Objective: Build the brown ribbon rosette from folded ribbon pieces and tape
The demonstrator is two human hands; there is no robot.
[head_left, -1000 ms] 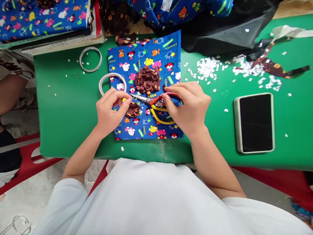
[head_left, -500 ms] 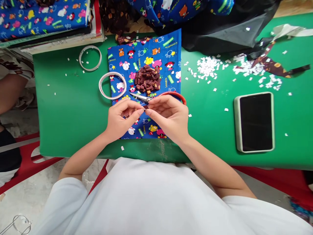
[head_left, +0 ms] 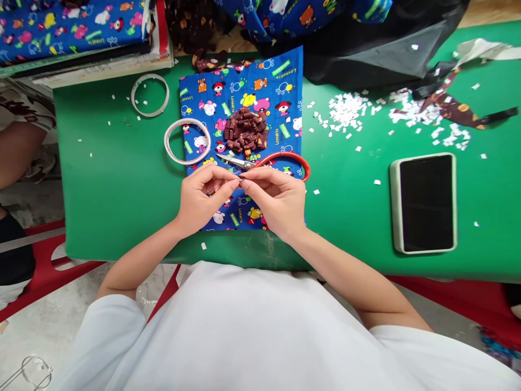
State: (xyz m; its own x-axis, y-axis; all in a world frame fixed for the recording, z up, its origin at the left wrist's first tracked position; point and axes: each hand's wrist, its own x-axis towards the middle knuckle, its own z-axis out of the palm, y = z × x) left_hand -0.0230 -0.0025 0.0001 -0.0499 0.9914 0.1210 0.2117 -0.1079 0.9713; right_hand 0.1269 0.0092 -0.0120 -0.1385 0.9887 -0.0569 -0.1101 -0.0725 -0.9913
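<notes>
My left hand [head_left: 205,198] and my right hand [head_left: 277,200] meet fingertip to fingertip over a blue cartoon-print cloth [head_left: 290,87]. Both pinch a small dark brown fabric piece [head_left: 241,178], mostly hidden by the thumbs and forefingers. Just beyond the fingers lie scissors [head_left: 303,163] with orange-red handles, blades pointing left. Behind them a heap of small brown fabric pieces [head_left: 245,130] rests on the cloth. A roll of white tape [head_left: 166,142] overlaps the cloth's left edge. Part of something brown shows under my left fingers, too covered to make out.
On the green table [head_left: 345,217], a second tape roll [head_left: 133,98] lies at the left. White paper bits [head_left: 348,111] are scattered at the right, near a phone [head_left: 426,203]. Black cloth [head_left: 366,57] and brown scraps [head_left: 456,108] lie farther back. Another person's leg [head_left: 18,149] is at far left.
My right hand has turned and drawn slightly left, its fingers closing over the small brown piece. More of the scissors' handles now shows. My left hand stays almost still.
</notes>
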